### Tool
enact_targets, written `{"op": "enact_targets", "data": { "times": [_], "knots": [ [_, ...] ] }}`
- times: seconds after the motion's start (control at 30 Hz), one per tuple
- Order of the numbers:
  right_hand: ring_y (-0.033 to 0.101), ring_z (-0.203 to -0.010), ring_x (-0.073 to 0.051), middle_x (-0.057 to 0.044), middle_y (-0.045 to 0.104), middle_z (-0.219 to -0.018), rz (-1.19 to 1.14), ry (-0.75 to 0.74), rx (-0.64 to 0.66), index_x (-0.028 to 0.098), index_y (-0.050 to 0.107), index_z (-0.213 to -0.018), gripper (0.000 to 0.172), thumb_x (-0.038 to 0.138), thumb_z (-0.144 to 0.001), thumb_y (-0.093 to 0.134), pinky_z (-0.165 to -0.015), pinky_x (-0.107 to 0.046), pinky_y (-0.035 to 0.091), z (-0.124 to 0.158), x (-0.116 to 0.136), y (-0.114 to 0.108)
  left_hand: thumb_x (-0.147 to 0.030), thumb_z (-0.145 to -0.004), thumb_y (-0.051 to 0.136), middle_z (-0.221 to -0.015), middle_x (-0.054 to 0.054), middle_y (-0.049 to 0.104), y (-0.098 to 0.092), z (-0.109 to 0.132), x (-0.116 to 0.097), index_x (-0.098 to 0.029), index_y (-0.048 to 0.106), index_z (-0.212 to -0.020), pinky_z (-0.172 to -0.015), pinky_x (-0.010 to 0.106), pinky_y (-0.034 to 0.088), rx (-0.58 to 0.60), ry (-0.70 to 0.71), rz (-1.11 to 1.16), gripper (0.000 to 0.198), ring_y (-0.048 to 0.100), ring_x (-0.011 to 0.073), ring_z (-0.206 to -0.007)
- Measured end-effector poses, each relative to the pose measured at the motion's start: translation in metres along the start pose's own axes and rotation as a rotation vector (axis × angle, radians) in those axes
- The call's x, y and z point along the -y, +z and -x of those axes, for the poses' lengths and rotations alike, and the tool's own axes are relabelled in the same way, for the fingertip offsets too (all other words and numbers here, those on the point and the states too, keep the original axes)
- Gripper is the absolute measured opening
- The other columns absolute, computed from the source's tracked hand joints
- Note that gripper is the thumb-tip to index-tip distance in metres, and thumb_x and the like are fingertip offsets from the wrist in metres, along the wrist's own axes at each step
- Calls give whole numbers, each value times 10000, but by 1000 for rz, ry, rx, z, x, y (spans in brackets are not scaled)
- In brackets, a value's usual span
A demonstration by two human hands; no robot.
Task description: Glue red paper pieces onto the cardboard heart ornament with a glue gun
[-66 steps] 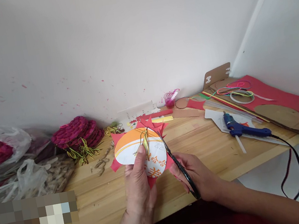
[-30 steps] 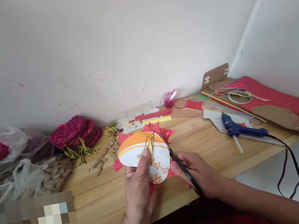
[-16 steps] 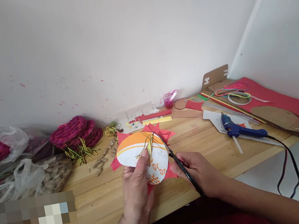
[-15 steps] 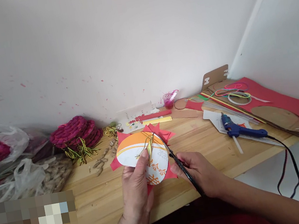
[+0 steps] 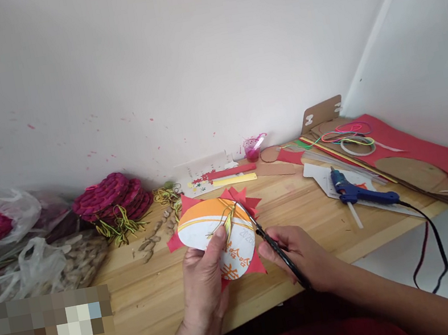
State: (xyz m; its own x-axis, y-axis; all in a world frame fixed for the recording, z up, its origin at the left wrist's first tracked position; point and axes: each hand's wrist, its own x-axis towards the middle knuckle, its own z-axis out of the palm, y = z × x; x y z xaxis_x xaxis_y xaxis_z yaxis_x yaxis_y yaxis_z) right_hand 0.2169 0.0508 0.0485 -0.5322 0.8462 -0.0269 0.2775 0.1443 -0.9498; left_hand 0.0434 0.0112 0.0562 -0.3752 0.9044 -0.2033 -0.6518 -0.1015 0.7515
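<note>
Printed disc (image 5: 232, 245), pinched in the left hand (image 5: 202, 275), has been turned slightly clockwise, apparently realigned with scissors (image 5: 281, 255) gripped at four o'clock by the right hand (image 5: 306, 254)

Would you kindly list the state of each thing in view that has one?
Left hand: closed on printed card disc.
Printed card disc: held, red points showing around it.
Right hand: closed on black scissors.
Black scissors: held, blade opening unclear.
Glue gun: lying down, glue stick protruding.
Plastic cup: upright.
Braided magenta discs: stacked.
</note>
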Motion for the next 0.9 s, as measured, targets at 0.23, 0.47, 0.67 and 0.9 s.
{"op": "enact_targets", "data": {
  "times": [0.23, 0.47, 0.67, 0.9],
  "knots": [
    [338, -488, -99, 67, 380, -511, -39, 48, 20, 218, 408, -618, 455, 482, -886, 665, -484, -249, 222, 0, 6, -2, -239, -720, 882, -1043, 122, 793, -1, 2, 3, -131, 714, -1159, -905, 374, 610, -4, -26, -20, 483, 765, 271, -963],
    [311, -559, -105, 62, 344, -581, -44, -3, 3, 211, 410, -637, 449, 494, -875, 664, -522, -255, 230, 0, 0, -1, -249, -709, 888, -1068, 124, 789, -1, 0, 3, -128, 703, -1186, -900, 366, 612, 1, -40, -22, 526, 757, 281, -996],
    [343, -650, -125, 45, 380, -665, 54, -11, 14, 197, 473, -671, 398, 481, -880, 657, -579, -264, 272, -1, -5, -6, -256, -678, 905, -1055, 138, 789, -3, 1, 0, -116, 694, -1204, -876, 374, 619, -14, -53, -58, 584, 753, 305, -1009],
    [337, -643, -118, 55, 381, -649, 115, -2, 33, 193, 486, -665, 381, 452, -863, 683, -565, -249, 262, -2, -9, -14, -291, -625, 931, -1027, 149, 792, -4, -1, -5, -103, 709, -1180, -832, 384, 631, -2, -57, -106, 627, 766, 312, -939]
  ]
}}
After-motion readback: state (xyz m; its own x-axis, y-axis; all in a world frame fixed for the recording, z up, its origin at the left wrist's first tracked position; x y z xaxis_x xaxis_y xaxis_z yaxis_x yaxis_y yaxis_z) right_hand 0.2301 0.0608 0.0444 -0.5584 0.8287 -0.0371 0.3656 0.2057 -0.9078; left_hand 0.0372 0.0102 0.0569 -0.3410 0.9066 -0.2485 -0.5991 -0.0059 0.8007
